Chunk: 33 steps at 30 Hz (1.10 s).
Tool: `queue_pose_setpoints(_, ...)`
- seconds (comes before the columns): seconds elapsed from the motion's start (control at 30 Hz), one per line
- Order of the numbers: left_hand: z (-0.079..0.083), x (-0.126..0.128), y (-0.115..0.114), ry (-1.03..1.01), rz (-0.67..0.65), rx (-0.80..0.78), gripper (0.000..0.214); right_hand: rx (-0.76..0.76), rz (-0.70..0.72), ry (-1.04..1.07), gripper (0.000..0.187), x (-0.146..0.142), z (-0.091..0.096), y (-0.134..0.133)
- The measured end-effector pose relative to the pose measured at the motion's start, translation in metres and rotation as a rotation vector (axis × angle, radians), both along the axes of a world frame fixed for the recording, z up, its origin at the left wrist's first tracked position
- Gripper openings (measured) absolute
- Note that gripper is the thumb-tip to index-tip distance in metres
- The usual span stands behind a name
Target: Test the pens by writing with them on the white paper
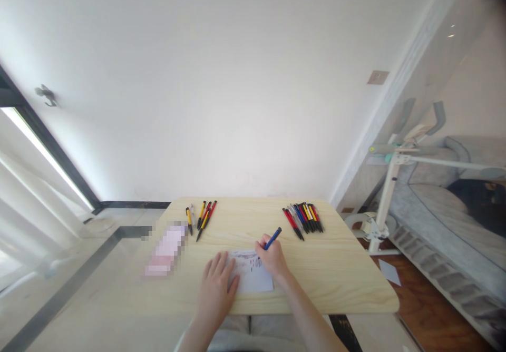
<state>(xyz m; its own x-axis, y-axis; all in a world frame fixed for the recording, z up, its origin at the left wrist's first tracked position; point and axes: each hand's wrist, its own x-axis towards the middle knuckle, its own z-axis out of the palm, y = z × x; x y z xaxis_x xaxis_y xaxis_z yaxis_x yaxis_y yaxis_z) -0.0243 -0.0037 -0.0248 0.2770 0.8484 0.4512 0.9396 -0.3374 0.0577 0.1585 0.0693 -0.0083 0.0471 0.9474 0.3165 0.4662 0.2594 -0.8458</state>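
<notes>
Nearest my view, the left hand [216, 282] lies flat and open with its fingers spread. It holds nothing and presses on the left edge of the sheet of paper [256, 281]. Just right of it, the right hand [272, 260] is closed in a writing grip around a blue pen [273, 237]. The pen's far end tilts up and away, and its tip points down at the sheet among red and blue scribbles. I cannot see the contact itself.

I judge the step in hand to be marking the paper with this pen. Any further stroke calls for the flat hand pinning the sheet and light pressure at the tip.

Beyond the right hand, a bunch of pens [303, 218] lies fanned on the bench [336, 267]. Beyond the left hand lies a smaller group of pens [201, 215], with a pink blurred patch [166, 249] off to the left.
</notes>
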Motion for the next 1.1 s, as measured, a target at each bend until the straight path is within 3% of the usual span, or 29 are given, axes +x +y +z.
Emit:
queue_pose_setpoints(0.67,0.0026,0.0009,-0.0009,-0.058,-0.007,-0.015,0.036,0.048,0.024,-0.056,0.026,-0.0008,0.0023,-0.0025)
queue_pose_setpoints(1.1,0.0038,0.0013,-0.0016,-0.044,-0.012,-0.004,0.036,0.047,-0.007,0.041,0.029,-0.0005,0.0060,-0.0031)
